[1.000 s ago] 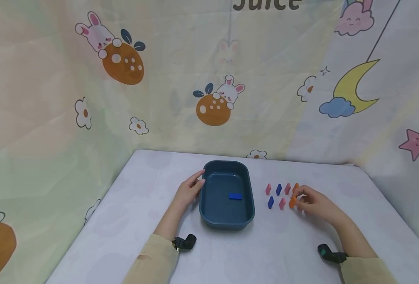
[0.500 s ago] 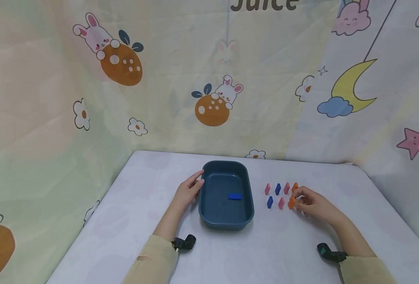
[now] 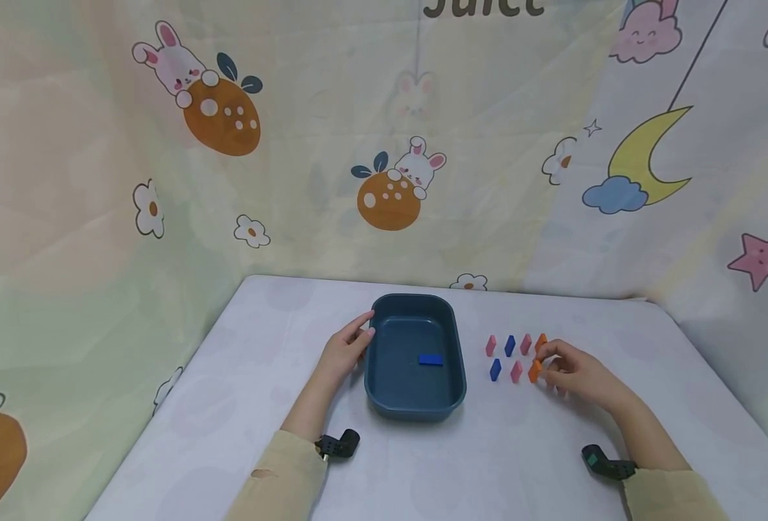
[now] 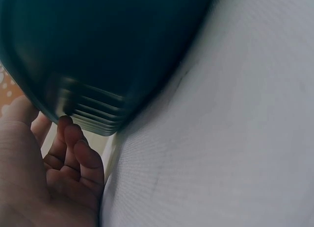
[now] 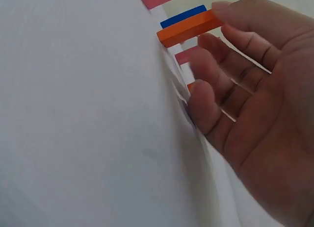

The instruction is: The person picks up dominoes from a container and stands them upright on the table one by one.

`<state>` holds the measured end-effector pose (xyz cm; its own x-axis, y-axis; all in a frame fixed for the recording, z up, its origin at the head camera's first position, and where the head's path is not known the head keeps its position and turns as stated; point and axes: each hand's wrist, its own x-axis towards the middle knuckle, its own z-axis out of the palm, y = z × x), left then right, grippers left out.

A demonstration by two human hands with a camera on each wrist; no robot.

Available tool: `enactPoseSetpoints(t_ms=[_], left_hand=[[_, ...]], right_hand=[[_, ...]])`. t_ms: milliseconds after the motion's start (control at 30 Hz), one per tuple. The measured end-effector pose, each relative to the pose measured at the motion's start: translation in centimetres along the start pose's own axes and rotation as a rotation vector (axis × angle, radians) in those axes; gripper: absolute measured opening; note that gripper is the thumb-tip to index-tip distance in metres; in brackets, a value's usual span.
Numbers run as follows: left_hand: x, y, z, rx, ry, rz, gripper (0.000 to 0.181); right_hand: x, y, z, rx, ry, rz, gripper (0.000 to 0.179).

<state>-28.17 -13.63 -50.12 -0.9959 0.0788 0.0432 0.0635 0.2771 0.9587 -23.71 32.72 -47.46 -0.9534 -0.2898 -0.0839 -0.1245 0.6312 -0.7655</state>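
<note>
A dark teal rectangular tray (image 3: 397, 394) stands on the table with one blue domino (image 3: 431, 359) lying flat inside. My left hand (image 3: 345, 351) holds its left side near the far corner, thumb and index fingertip at the rim. In the left wrist view, the other fingers (image 4: 88, 156) curl against the outer wall. Right of the tray, my right hand (image 3: 576, 373) pinches the top of an upright orange domino (image 5: 189, 30) between thumb and index finger. That domino ends the near row, beside a pink domino (image 3: 517, 372) and a blue domino (image 3: 495, 370).
Behind it runs a far row of upright dominoes: pink (image 3: 491, 346), blue (image 3: 510, 346), pink (image 3: 526, 344) and orange (image 3: 541, 341). All stand close together on the white-covered table (image 3: 475, 463). A printed curtain (image 3: 306, 145) rises behind the table's back edge.
</note>
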Motion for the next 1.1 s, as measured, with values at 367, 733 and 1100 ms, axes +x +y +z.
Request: enactPoseSetpoints(t_ms=[367,733,1100], left_hand=[[0.1,0.0,0.0,-0.003,-0.002,0.001,0.041],[0.1,-0.1,0.1,-0.022,0.002,0.008,0.038],[0.0,-0.1,0.0,-0.011,0.001,0.004,0.038]], right_hand=[[-0.7,-2.2,-0.8,-0.095,0.101,-0.105,0.031],[1.8,-7.5,-0.1,-0.062,-0.041,-0.133,0.032],[7.7,-14.2,3.2,-0.113,-0.249,-0.178,0.027]])
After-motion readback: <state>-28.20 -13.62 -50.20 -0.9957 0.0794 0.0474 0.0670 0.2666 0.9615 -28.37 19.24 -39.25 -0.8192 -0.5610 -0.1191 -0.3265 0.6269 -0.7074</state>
